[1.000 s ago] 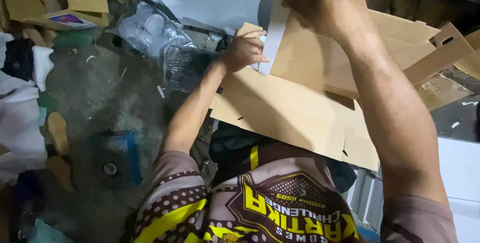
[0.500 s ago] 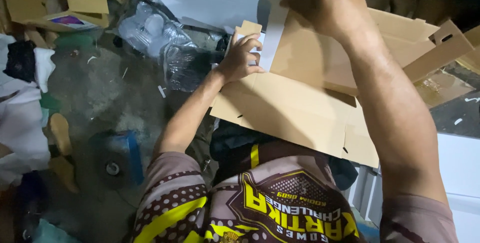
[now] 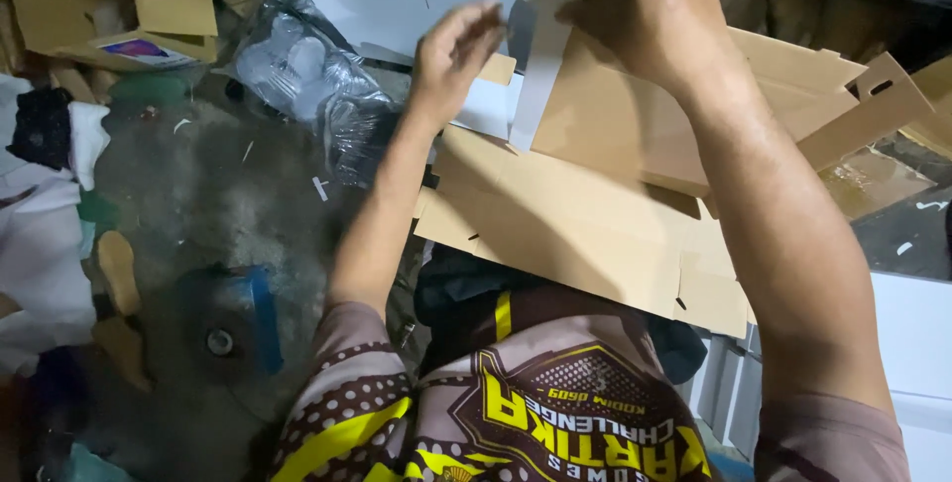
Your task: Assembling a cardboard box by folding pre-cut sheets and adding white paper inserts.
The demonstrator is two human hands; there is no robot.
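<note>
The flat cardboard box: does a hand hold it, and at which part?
The right hand grips the flat cardboard box at its far top edge. The left hand is at a white flap; its hold cannot be told.

Probably a box-packing workshop: flat cardboard blanks (image 3: pixel 575 224) piled over a dim, littered concrete floor (image 3: pixel 228 214).

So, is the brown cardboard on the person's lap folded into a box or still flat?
Mostly flat. The brown cardboard lies spread as a sheet with open slits; only a flap near the right hand stands up.
</note>
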